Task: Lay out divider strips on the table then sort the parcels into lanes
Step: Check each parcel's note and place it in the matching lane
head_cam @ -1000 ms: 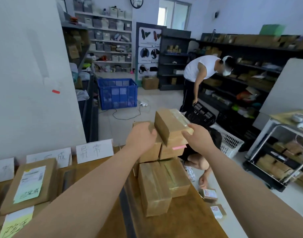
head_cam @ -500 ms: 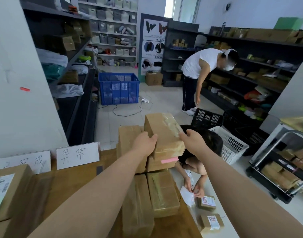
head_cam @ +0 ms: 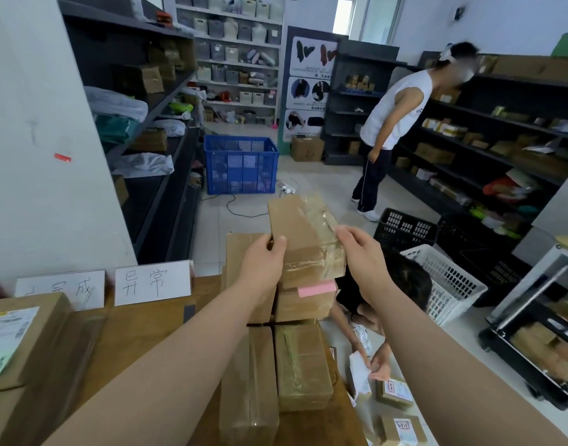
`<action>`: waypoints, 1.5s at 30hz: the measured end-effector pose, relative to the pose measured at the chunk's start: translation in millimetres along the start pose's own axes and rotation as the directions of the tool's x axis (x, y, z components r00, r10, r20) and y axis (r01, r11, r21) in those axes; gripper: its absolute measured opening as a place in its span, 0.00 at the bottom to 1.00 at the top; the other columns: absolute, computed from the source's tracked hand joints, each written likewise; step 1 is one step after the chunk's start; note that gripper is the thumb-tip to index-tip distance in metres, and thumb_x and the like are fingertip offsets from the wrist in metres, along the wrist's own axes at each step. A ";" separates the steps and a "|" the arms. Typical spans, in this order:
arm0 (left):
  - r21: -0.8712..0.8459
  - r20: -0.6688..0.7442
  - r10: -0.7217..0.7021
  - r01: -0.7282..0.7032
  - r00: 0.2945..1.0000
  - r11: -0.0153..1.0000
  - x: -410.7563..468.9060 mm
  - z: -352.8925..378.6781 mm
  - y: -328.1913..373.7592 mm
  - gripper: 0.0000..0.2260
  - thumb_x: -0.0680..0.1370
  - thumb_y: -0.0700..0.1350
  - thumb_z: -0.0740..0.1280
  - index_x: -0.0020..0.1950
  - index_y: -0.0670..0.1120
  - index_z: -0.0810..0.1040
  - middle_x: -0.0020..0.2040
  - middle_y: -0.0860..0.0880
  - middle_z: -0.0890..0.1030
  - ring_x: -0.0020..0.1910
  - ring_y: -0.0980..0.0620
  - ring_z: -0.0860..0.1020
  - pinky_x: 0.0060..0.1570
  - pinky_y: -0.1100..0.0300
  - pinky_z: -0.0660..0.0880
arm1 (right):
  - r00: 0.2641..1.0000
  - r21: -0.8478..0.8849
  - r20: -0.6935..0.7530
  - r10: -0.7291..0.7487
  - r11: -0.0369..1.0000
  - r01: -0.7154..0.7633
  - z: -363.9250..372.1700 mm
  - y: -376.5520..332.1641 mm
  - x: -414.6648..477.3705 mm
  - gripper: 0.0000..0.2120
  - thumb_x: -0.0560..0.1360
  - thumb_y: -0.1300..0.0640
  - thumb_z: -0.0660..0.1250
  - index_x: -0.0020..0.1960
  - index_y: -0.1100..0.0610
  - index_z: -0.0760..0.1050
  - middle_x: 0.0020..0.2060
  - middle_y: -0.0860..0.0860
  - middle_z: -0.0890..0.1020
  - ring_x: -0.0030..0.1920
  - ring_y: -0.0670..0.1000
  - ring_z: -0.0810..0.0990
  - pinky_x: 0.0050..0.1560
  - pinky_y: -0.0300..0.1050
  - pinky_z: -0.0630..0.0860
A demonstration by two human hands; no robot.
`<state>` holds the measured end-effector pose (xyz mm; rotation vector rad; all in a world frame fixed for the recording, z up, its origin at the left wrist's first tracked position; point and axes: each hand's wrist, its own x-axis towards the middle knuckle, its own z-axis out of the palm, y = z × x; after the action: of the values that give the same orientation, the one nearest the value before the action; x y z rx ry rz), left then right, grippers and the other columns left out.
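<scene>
Both our hands were clamped on the top parcel (head_cam: 303,239), left hand (head_cam: 263,262) and right hand (head_cam: 361,255) on opposite sides, above the stack (head_cam: 303,305) at the table's (head_cam: 141,329) far edge. Slick tape might let it slip, toppling boxes onto the person (head_cam: 401,284) crouched below.

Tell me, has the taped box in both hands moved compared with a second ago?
Yes. The taped box has tipped more upright on the pink-labelled box, with the left hand and right hand gripping its sides.

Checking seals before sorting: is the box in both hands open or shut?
Shut: clear tape runs across the box held between left hand and right hand.
</scene>
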<state>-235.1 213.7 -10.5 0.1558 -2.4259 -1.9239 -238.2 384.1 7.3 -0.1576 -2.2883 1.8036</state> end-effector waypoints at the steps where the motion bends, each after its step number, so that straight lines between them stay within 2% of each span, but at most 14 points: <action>1: -0.034 -0.021 0.008 -0.009 1.000 0.999 -2.5 -3.6 1.3 0.15 0.83 0.53 0.57 0.65 0.49 0.75 0.55 0.52 0.81 0.53 0.52 0.79 0.58 0.49 0.77 | 0.999 0.093 0.021 0.034 0.995 -0.036 2.4 -4.4 -2.1 0.11 0.79 0.50 0.62 0.54 0.51 0.81 0.45 0.47 0.86 0.44 0.43 0.83 0.41 0.37 0.75; 4: -0.081 -0.086 0.059 -0.065 0.995 0.995 -10.2 -16.3 2.1 0.14 0.83 0.52 0.57 0.68 0.53 0.71 0.55 0.55 0.80 0.53 0.56 0.78 0.56 0.51 0.78 | 0.990 0.191 0.120 0.067 0.977 -0.090 7.9 -13.9 -3.4 0.12 0.79 0.47 0.60 0.54 0.45 0.82 0.45 0.43 0.86 0.46 0.44 0.84 0.45 0.44 0.77; 8: -0.201 -0.175 0.074 -0.109 0.982 0.973 -24.0 -38.7 -0.9 0.21 0.84 0.48 0.56 0.77 0.59 0.58 0.52 0.65 0.74 0.52 0.61 0.76 0.57 0.53 0.77 | 0.967 0.292 0.253 0.004 0.953 -0.081 22.3 -25.7 -4.2 0.12 0.79 0.51 0.64 0.62 0.48 0.78 0.50 0.46 0.85 0.48 0.44 0.84 0.45 0.41 0.77; 11: -0.226 -0.195 0.066 -0.110 0.979 0.968 -34.7 -61.2 -2.9 0.22 0.84 0.45 0.52 0.76 0.63 0.58 0.64 0.59 0.70 0.62 0.54 0.73 0.65 0.49 0.72 | 0.942 0.330 0.334 -0.032 0.940 -0.085 37.5 -35.6 -12.1 0.24 0.74 0.52 0.71 0.69 0.52 0.69 0.56 0.52 0.81 0.42 0.41 0.84 0.35 0.32 0.77; 13: -0.216 -0.203 0.068 -0.112 0.977 0.970 -41.0 -78.7 -4.4 0.22 0.83 0.45 0.52 0.75 0.64 0.59 0.68 0.57 0.69 0.61 0.55 0.73 0.62 0.54 0.72 | 0.926 0.340 0.376 -0.040 0.935 -0.097 50.0 -42.6 -18.5 0.33 0.70 0.54 0.74 0.72 0.54 0.65 0.60 0.54 0.77 0.44 0.41 0.83 0.34 0.28 0.76; 15: -0.217 -0.202 0.051 -0.096 0.978 0.971 -48.2 -95.5 -5.0 0.23 0.79 0.53 0.57 0.74 0.63 0.59 0.69 0.54 0.69 0.61 0.54 0.73 0.61 0.53 0.72 | 0.909 0.344 0.410 -0.078 0.936 -0.074 64.1 -49.5 -27.4 0.36 0.65 0.55 0.77 0.70 0.54 0.68 0.61 0.54 0.76 0.48 0.41 0.82 0.38 0.30 0.77; 18: -0.110 -0.192 -0.017 -0.005 0.981 0.994 -57.5 -118.6 -9.8 0.44 0.62 0.76 0.64 0.74 0.60 0.59 0.70 0.48 0.66 0.66 0.45 0.71 0.67 0.44 0.69 | 0.868 0.319 0.476 -0.143 0.948 -0.019 88.2 -58.0 -44.6 0.33 0.59 0.52 0.81 0.62 0.49 0.73 0.57 0.50 0.79 0.48 0.43 0.84 0.39 0.40 0.81; 21: -0.159 -0.188 -0.051 0.021 0.981 0.987 -66.9 -142.7 -16.8 0.55 0.53 0.81 0.65 0.73 0.56 0.58 0.68 0.47 0.68 0.64 0.45 0.72 0.63 0.45 0.72 | 0.840 0.290 0.523 -0.147 0.957 -0.013 114.3 -64.5 -63.6 0.38 0.61 0.51 0.82 0.67 0.51 0.70 0.60 0.50 0.79 0.48 0.54 0.85 0.39 0.57 0.83; 25: -0.357 -0.161 -0.133 0.068 0.978 0.932 -78.8 -184.7 -23.6 0.47 0.56 0.74 0.70 0.67 0.53 0.60 0.60 0.50 0.73 0.56 0.50 0.76 0.54 0.49 0.77 | 0.841 0.252 0.517 -0.158 0.967 0.026 149.6 -73.4 -87.5 0.38 0.62 0.50 0.81 0.68 0.51 0.70 0.58 0.46 0.80 0.48 0.52 0.85 0.44 0.58 0.82; 29: -0.678 -0.047 -0.239 0.145 0.970 0.720 -93.3 -228.4 -40.0 0.30 0.68 0.65 0.69 0.65 0.50 0.75 0.57 0.42 0.83 0.54 0.43 0.83 0.47 0.44 0.81 | 0.876 0.374 0.475 -0.078 0.920 -0.121 183.4 -81.9 -104.9 0.16 0.77 0.52 0.67 0.64 0.49 0.73 0.58 0.47 0.81 0.58 0.48 0.80 0.54 0.47 0.75; 31: -0.769 -0.007 -0.217 0.134 0.976 0.625 -100.6 -246.6 -48.0 0.24 0.72 0.64 0.63 0.61 0.50 0.79 0.53 0.43 0.85 0.49 0.44 0.84 0.40 0.48 0.81 | 0.881 0.258 0.471 -0.045 0.962 -0.089 199.7 -83.4 -114.5 0.13 0.78 0.53 0.66 0.62 0.48 0.75 0.57 0.46 0.81 0.58 0.49 0.80 0.54 0.46 0.76; 35: -0.850 0.049 -0.210 0.152 0.976 0.505 -106.8 -273.4 -64.2 0.25 0.75 0.63 0.58 0.63 0.49 0.78 0.58 0.42 0.83 0.60 0.40 0.78 0.57 0.37 0.75 | 0.800 0.128 0.587 0.127 0.961 -0.246 229.2 -82.5 -138.3 0.21 0.75 0.50 0.70 0.65 0.56 0.72 0.52 0.52 0.84 0.52 0.52 0.83 0.57 0.56 0.78; 40: -0.746 -0.092 -0.222 0.081 0.971 0.661 -117.9 -302.4 -81.5 0.15 0.82 0.50 0.57 0.66 0.49 0.74 0.61 0.43 0.81 0.59 0.42 0.80 0.54 0.42 0.79 | 0.823 0.179 0.553 0.130 0.946 -0.270 251.9 -77.1 -156.7 0.17 0.76 0.53 0.70 0.62 0.58 0.73 0.51 0.53 0.84 0.50 0.53 0.85 0.50 0.55 0.82; 45: -0.335 -0.243 -0.152 0.064 0.958 0.940 -124.1 -320.5 -104.6 0.16 0.84 0.52 0.55 0.72 0.58 0.69 0.67 0.51 0.77 0.62 0.53 0.76 0.59 0.55 0.76 | 0.848 0.136 0.518 0.114 0.967 -0.213 266.6 -64.8 -174.8 0.19 0.74 0.54 0.73 0.61 0.51 0.70 0.51 0.49 0.84 0.45 0.48 0.85 0.44 0.46 0.83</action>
<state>-75.9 -107.3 -35.1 0.5083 -1.9403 -2.1541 -129.3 78.0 -7.6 0.1864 -2.4707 2.3764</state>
